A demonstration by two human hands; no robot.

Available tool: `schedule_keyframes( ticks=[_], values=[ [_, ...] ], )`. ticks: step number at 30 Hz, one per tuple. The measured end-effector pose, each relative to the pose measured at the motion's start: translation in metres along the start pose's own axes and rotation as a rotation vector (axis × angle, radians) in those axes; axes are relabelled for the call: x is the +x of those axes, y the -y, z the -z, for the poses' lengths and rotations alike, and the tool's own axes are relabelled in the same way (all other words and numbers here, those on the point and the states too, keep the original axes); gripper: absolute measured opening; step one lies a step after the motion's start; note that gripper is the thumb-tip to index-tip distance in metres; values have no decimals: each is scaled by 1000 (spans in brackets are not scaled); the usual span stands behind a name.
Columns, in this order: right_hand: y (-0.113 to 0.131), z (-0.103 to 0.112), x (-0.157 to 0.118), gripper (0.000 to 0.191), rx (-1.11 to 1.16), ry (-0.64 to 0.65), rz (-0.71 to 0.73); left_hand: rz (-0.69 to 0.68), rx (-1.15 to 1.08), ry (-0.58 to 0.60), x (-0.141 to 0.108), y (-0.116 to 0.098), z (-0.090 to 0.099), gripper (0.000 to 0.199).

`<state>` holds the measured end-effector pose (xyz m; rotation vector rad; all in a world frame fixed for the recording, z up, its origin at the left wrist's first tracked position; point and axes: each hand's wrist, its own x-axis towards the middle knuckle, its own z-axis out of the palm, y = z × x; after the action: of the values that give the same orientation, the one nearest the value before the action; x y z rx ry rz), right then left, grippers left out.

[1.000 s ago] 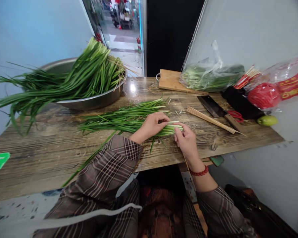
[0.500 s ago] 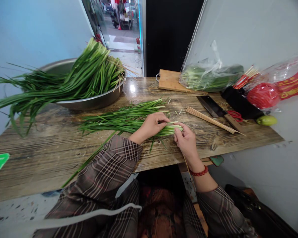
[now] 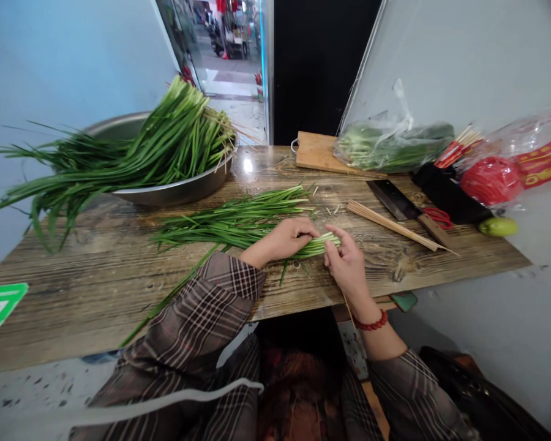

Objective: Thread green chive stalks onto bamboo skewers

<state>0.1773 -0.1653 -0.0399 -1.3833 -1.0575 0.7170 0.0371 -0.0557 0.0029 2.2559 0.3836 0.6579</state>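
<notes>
A bunch of garlic chives [image 3: 239, 226] lies across the middle of the wooden table, its pale cut ends pointing right. My left hand [image 3: 287, 239] is closed over the stalks near those ends, thumb and fingers pinched together. Around the pale tips [image 3: 327, 243] curl the thumb and forefinger of my right hand [image 3: 346, 260]. A thin bamboo skewer [image 3: 348, 306] runs down from under my right palm past the table edge; its upper end is hidden by the hand. A few loose chive leaves [image 3: 172, 294] lie nearer me, beside my left sleeve.
At the back left, a metal basin [image 3: 165, 195] overflows with chives. Rightward lie bamboo skewers [image 3: 390, 225], a cleaver [image 3: 406, 205], a green fruit or vegetable [image 3: 499, 226] and red string [image 3: 491, 180]. A cutting board [image 3: 316, 152] and bagged greens [image 3: 390, 144] stand behind.
My left hand has slid slightly right and down along the stalks, toward the cut ends. My right forefinger has lifted a little off the tips. The whole view has shifted slightly.
</notes>
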Motion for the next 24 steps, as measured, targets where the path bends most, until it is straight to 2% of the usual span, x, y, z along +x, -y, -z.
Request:
schedule_keyframes(
  ticks=[2,3,7,9,12,14,20,22,24],
  values=[
    [-2,0,1,35,12,9,-14,0,20,27,1,2,3,24],
    [-3,0,2,33,19,10,-20,17,45,1,1,4,5,24],
    [-5,-1,3,31,32,17,-35,158,279,-301,7,26,18,25],
    [-4,-1,3,31,39,24,-42,225,438,-378,9,40,24,28],
    [-4,-1,3,32,41,28,-52,302,618,-329,9,56,29,31],
    [-4,-1,3,32,28,25,-56,336,696,-287,8,59,28,31],
    [-3,-1,3,32,36,29,-67,305,864,-181,4,48,23,20],
    [-3,-2,3,32,41,26,-65,283,864,-186,3,44,23,19],
    [-2,-2,3,31,47,23,-59,259,817,-240,2,43,23,18]
  ],
)
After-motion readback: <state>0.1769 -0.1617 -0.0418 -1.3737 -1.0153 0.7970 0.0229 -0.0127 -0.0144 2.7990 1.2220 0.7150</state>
